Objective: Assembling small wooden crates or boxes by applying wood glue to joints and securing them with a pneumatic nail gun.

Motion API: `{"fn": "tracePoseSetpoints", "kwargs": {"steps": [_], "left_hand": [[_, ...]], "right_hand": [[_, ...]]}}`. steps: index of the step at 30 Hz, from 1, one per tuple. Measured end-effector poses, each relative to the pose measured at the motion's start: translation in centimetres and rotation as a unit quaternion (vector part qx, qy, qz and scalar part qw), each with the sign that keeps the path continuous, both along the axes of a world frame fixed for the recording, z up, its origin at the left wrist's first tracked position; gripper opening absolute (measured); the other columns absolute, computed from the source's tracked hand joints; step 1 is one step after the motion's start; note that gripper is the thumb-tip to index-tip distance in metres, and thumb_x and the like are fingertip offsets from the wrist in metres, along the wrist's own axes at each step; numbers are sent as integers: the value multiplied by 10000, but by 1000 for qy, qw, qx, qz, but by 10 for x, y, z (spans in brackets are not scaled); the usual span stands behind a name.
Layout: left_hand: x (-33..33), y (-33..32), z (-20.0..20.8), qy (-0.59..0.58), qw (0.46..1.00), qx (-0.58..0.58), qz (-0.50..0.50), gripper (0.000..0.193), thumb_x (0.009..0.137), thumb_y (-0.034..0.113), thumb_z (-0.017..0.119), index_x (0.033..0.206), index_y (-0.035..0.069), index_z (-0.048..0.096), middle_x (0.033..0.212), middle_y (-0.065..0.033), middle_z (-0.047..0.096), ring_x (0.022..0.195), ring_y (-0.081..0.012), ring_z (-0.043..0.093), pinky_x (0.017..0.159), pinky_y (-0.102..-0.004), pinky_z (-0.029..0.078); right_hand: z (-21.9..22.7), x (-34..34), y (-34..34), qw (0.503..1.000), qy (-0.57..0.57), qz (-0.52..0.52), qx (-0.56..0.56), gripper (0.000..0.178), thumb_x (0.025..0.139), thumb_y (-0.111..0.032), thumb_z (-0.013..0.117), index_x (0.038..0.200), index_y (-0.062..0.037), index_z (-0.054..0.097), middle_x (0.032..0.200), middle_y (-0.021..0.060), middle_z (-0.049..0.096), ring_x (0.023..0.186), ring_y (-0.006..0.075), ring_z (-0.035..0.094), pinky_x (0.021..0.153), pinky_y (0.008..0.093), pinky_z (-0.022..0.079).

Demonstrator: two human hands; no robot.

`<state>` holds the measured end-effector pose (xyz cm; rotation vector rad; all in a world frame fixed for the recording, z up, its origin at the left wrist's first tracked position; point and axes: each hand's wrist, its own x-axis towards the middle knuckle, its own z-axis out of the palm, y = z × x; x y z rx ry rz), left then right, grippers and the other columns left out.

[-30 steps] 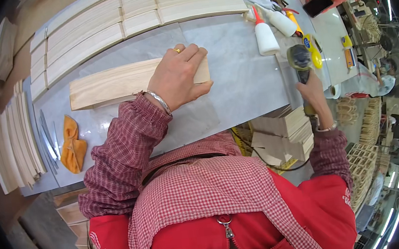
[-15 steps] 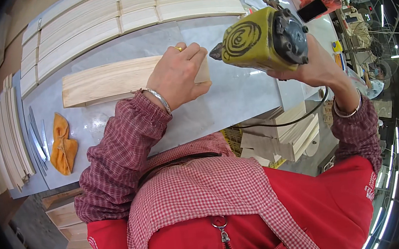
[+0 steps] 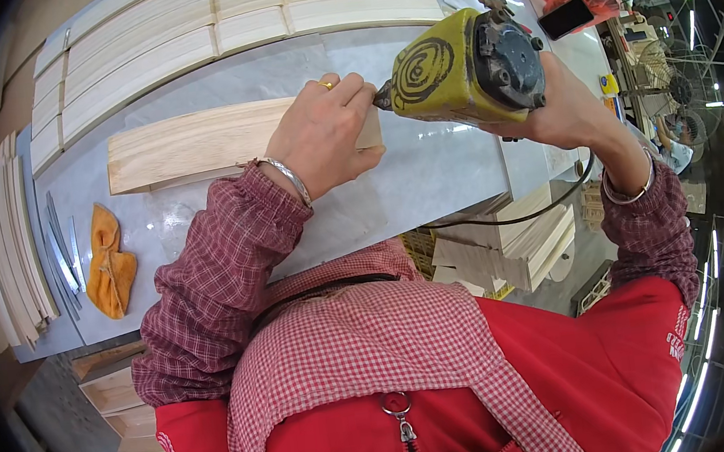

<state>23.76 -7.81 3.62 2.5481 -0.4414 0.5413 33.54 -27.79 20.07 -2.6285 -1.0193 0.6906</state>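
Note:
My left hand (image 3: pixel 322 137) is closed over the right end of a long pale wooden frame (image 3: pixel 196 144) lying on the grey worktop (image 3: pixel 427 169). Its fingers curl over the far edge and the thumb lies at the near corner. In my right hand (image 3: pixel 570 108) is a yellow-green air nail gun (image 3: pixel 438 74) with a black cap, held on its side. The gun's dark nose points left and sits at the frame's right end, close by my left fingertips; whether it presses on the wood I cannot tell. My right fingers are partly hidden behind the gun.
Stacked pale wooden boards (image 3: pixel 249 16) line the far side, and more boards (image 3: pixel 8 257) stand at the left. Near them lie metal strips (image 3: pixel 60 242) and an orange cloth pouch (image 3: pixel 109 262). A black hose (image 3: pixel 548 212) hangs below the gun. A phone (image 3: pixel 566 18) rests on red plastic.
My right hand has brought the nail gun left, so its nose has closed the gap to the frame's end. My left hand keeps its hold on the frame.

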Motion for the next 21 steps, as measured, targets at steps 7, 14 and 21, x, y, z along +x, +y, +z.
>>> {"fn": "tracePoseSetpoints", "kwargs": {"steps": [7, 14, 21], "left_hand": [[2, 1, -2, -12, 1000, 9, 1, 423, 680, 266, 722, 1001, 39, 566, 964, -68, 546, 856, -211, 514, 803, -301, 430], [2, 1, -3, -8, 1000, -3, -6, 451, 668, 261, 744, 1021, 45, 563, 968, -69, 547, 860, -214, 516, 803, -302, 435], [1, 3, -4, -13, 1000, -1, -11, 475, 658, 261, 763, 1030, 43, 564, 980, -70, 551, 873, -216, 520, 812, -305, 437]], "right_hand": [[2, -6, -11, 998, -20, 57, 21, 329, 646, -115, 764, 900, 24, 608, 807, 84, 636, 650, 198, 525, 629, 297, 455], [-4, -23, -18, 991, 4, 54, 123, 188, 646, -79, 732, 741, 25, 608, 640, 44, 585, 539, 138, 432, 513, 278, 403], [-7, -25, -18, 991, -21, 85, 100, 180, 644, -75, 732, 711, 20, 595, 611, 36, 570, 519, 138, 420, 500, 274, 394]]}}
